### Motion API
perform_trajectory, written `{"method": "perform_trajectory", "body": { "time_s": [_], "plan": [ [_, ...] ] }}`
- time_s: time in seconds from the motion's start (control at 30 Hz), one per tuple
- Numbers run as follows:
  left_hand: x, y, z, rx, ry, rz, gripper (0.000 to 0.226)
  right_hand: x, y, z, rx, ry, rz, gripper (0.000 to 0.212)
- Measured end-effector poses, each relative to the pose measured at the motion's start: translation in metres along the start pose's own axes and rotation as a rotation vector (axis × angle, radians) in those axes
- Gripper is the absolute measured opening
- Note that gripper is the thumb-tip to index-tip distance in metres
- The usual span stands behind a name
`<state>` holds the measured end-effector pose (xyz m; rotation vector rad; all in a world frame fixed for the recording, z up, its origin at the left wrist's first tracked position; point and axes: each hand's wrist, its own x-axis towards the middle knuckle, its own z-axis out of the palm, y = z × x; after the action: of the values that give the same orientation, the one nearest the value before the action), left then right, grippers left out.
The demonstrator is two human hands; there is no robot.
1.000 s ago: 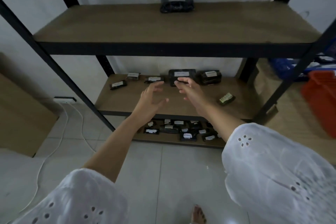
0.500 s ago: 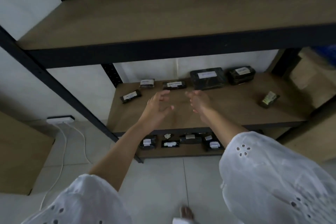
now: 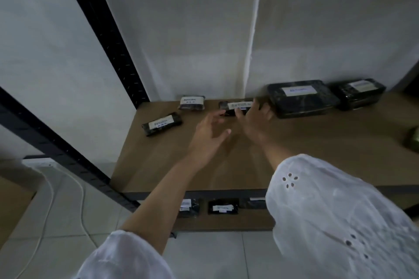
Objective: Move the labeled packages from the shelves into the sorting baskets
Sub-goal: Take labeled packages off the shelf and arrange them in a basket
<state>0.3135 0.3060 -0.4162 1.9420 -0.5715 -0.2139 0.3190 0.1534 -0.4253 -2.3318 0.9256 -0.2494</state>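
Observation:
On the middle wooden shelf (image 3: 294, 147) lie several black wrapped packages with white labels. My right hand (image 3: 255, 120) reaches over a long flat package (image 3: 238, 105) at the back, its fingers spread and touching it. My left hand (image 3: 207, 136) hovers just left of it, fingers open and holding nothing. A slim package (image 3: 162, 123) and a small one (image 3: 192, 103) lie to the left. A large flat package (image 3: 299, 97) and a thick one (image 3: 360, 93) sit to the right.
A black steel upright (image 3: 106, 36) stands at the shelf's back left and a diagonal post (image 3: 56, 152) at the front left. The bottom shelf holds more labeled packages (image 3: 223, 207). A greenish package (image 3: 413, 140) lies at the right edge. A white cable (image 3: 45, 210) runs across the floor tiles.
The view has dropped and moved in close to the middle shelf, so the top shelf is out of sight. Both hands have reached farther back, and my right hand now touches the long package.

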Motion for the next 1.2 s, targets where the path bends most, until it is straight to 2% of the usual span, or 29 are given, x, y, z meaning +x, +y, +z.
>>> {"method": "perform_trajectory", "body": {
  "time_s": [0.17,0.23,0.3,0.37,0.47,0.57,0.63,0.7,0.77,0.87,1.0,1.1,1.2],
  "plan": [
    [0.019,-0.014,-0.01,0.066,0.021,0.049,0.039,0.019,-0.007,0.013,-0.06,0.028,0.056,0.071],
    [0.033,-0.017,-0.015,0.211,0.118,0.061,0.035,0.022,-0.008,0.015,-0.078,0.04,0.072,0.072],
    [0.054,-0.02,-0.023,0.383,0.232,-0.018,0.036,0.025,-0.009,0.013,-0.029,0.039,0.106,0.079],
    [0.075,-0.025,-0.031,0.449,0.281,-0.126,0.04,0.027,-0.008,0.009,0.116,0.029,0.139,0.085],
    [0.102,-0.038,-0.041,0.501,0.215,-0.304,0.047,0.028,-0.002,0.003,0.386,0.007,0.14,0.089],
    [0.118,-0.051,-0.046,0.571,0.097,-0.465,0.049,0.024,0.007,-0.003,0.411,-0.053,0.119,0.077],
    [0.122,-0.055,-0.046,0.595,0.043,-0.501,0.05,0.023,0.012,-0.006,0.418,-0.058,0.099,0.072],
    [0.123,-0.056,-0.043,0.585,0.088,-0.468,0.044,0.023,0.015,-0.007,0.434,-0.064,0.089,0.069],
    [0.12,-0.051,-0.041,0.489,0.167,-0.42,0.041,0.021,0.017,-0.006,0.446,-0.087,0.061,0.067],
    [0.112,-0.035,-0.037,0.245,0.245,-0.363,0.052,0.011,0.02,-0.01,0.508,-0.094,0.034,0.062],
    [0.079,-0.002,-0.037,0.014,0.344,-0.337,0.061,-0.011,0.019,-0.027,0.676,-0.134,0.149,0.05],
    [0.04,0.026,-0.037,-0.095,0.312,-0.406,0.059,-0.04,0.022,-0.051,0.85,-0.135,0.231,0.041],
    [-0.007,0.056,-0.045,-0.517,0.242,-0.428,0.054,-0.086,0.021,-0.09,1.035,-0.156,0.417,0.033]
  ]
}}
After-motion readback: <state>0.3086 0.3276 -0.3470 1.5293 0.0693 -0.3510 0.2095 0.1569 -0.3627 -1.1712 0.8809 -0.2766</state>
